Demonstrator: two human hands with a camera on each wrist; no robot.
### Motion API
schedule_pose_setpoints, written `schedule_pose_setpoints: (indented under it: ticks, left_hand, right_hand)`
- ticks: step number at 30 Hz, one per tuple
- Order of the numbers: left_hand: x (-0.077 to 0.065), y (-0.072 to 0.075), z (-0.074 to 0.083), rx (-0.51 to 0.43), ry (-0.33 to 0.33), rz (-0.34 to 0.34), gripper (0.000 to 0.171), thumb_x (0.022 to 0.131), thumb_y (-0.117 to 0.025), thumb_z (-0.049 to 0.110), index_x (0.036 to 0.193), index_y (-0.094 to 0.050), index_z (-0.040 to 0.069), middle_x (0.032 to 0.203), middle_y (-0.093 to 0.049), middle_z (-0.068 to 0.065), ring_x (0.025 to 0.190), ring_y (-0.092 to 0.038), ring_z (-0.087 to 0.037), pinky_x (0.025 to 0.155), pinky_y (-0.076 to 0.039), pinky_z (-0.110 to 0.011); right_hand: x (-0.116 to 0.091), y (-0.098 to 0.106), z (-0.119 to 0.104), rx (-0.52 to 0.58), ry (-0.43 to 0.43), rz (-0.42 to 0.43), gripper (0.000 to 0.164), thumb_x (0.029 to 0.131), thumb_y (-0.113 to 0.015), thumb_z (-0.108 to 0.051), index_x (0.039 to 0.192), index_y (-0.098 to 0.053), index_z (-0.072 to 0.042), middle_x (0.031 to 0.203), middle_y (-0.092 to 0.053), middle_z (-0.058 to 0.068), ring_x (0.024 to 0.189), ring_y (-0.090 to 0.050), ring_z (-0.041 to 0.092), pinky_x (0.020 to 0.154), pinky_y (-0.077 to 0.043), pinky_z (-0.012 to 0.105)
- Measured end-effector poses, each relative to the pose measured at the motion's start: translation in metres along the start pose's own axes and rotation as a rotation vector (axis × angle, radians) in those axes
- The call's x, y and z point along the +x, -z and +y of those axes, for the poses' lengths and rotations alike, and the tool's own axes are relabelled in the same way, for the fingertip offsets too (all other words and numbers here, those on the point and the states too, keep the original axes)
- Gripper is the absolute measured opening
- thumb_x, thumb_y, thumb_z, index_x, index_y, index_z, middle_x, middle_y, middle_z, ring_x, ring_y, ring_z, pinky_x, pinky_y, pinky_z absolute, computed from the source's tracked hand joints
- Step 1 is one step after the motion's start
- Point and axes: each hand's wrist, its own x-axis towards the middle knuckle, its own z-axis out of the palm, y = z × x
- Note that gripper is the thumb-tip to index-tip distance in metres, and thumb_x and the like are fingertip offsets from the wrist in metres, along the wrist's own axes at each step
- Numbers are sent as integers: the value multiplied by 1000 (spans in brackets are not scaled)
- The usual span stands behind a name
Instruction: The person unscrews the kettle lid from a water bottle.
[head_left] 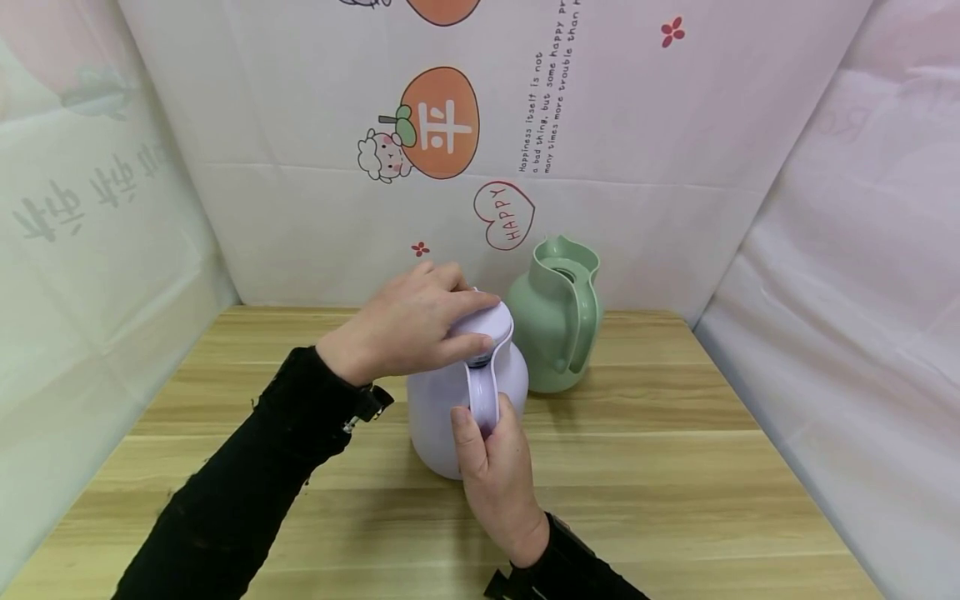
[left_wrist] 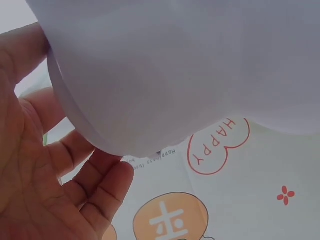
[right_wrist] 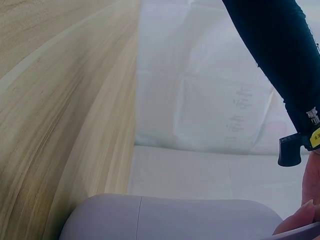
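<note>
A lavender thermos jug (head_left: 435, 421) stands on the wooden table, its handle turned toward me. My left hand (head_left: 412, 321) reaches over its top and grips the round lid (head_left: 489, 323), thumb on the near side. In the left wrist view, the fingers (left_wrist: 105, 185) curl along the rim of the jug's top. My right hand (head_left: 498, 487) holds the jug's handle (head_left: 483, 396) from the front, thumb up along its side. Low in the right wrist view lies the jug's smooth side (right_wrist: 190, 217); the right hand itself is out of that picture.
Just behind and to the right, a green jug (head_left: 536, 342) stands with its top uncovered and its handle facing forward. White printed cloth (head_left: 315, 233) rises behind the table (head_left: 645, 467) and along both sides.
</note>
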Motion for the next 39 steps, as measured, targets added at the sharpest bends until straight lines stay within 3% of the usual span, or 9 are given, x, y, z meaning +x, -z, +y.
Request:
schedule_pose_setpoints:
  ticks: [5, 11, 23, 29, 33, 36, 39]
  left_hand:
    - [2, -2, 2, 14, 10, 23, 44, 95, -70, 47, 125, -76, 15, 96, -63, -6, 83, -51, -22, 73, -42, -33]
    - [4, -4, 6, 43, 66, 38, 48, 93, -70, 56, 121, -76, 17, 90, -56, -6, 79, -48, -22, 68, -41, -33]
    - [8, -10, 15, 202, 142, 111, 59, 88, -66, 71, 104, -73, 15, 79, -50, -5, 70, -46, -23, 61, -40, -35]
    - [7, -9, 15, 191, 171, 122, 58, 87, -66, 71, 105, -75, 17, 79, -51, -4, 72, -47, -22, 62, -40, -36]
    - [5, -7, 11, 109, 174, 73, 59, 89, -65, 68, 116, -76, 17, 94, -60, -8, 86, -54, -24, 70, -47, -39]
    - [3, -3, 5, 8, 140, 12, 61, 93, -64, 61, 133, -70, 15, 126, -65, -16, 115, -60, -31, 92, -53, -48]
    - [2, 2, -2, -92, 102, -73, 63, 97, -62, 51, 149, -59, 16, 152, -53, -18, 141, -50, -36, 114, -42, -55]
  right_hand:
    - [0, 0, 0, 3, -3, -4, 13, 104, -62, -17, 105, -56, -5, 81, -50, -6, 77, -55, 12, 66, -50, 28]
    - [0, 1, 1, 5, 0, -5, 14, 104, -61, -17, 107, -57, -5, 82, -51, -5, 77, -55, 12, 66, -50, 28]
    - [-1, 1, 0, 14, -13, -10, 17, 104, -61, -17, 109, -57, -2, 83, -52, -4, 78, -57, 12, 66, -51, 28]
    - [-1, 0, 0, 8, 8, -10, 14, 104, -61, -16, 108, -57, -3, 81, -50, -6, 76, -55, 11, 64, -50, 28]
    - [-1, 0, 1, 9, 14, -3, 13, 103, -61, -16, 107, -57, -4, 81, -51, -7, 76, -55, 11, 65, -50, 28]
    - [-1, 0, 1, 15, 14, -5, 13, 103, -62, -16, 107, -57, -4, 82, -51, -6, 77, -55, 11, 65, -50, 28]
    - [-1, 0, 0, 16, 11, -4, 13, 103, -62, -16, 107, -57, -4, 83, -52, -6, 78, -56, 12, 66, -51, 28]
